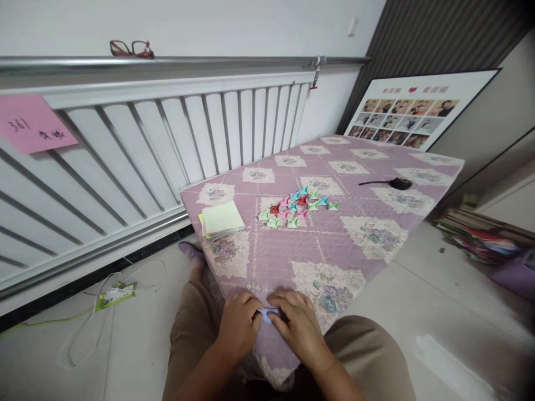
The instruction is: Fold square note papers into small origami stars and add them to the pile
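A small piece of folded blue-violet paper is held between both hands at the near edge of the table. My left hand pinches its left end, and my right hand grips the right end, thumb on top. Beyond the hands, several small folded paper figures in green, pink, red and blue stand grouped on the cloth. A stack of square paper sheets, pale yellow on top, lies to their left.
A purple floral cloth covers the table. Toward its right side lies a black spoon-like object. A white radiator borders the far left, and a framed photo board leans at the back right.
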### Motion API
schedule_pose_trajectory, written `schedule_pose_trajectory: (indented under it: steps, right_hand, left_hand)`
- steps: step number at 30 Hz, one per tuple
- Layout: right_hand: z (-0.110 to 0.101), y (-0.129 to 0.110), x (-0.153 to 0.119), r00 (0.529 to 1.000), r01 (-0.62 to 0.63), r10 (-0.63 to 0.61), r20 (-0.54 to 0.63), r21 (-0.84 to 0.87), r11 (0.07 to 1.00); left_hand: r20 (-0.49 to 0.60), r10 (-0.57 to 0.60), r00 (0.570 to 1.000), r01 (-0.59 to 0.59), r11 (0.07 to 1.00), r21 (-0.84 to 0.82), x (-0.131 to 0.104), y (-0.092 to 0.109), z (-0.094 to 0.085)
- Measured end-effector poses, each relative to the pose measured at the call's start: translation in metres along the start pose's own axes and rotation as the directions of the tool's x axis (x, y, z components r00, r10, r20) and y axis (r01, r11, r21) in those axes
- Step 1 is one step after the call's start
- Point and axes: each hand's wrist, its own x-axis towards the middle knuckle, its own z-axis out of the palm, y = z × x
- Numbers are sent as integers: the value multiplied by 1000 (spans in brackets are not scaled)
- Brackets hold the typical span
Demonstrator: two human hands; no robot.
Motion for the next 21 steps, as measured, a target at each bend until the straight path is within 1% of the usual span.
schedule_pose_trajectory:
  steps: [11, 17, 21]
  right_hand:
    - [-7, -6, 1, 999, 18, -19, 25, 31, 999]
    - [-8, -5, 0, 1000, 16, -17, 25, 76, 997]
    - [-7, -3, -1, 1000, 7, -8, 9, 100, 995]
  left_hand:
    - [-54, 10, 998, -11, 1000, -12, -6, -1, 6]
    - [-77, 41, 996, -50, 992, -116, -6, -1, 8]
    - [-77, 19, 997, -32, 984, -175, -4, 2, 11]
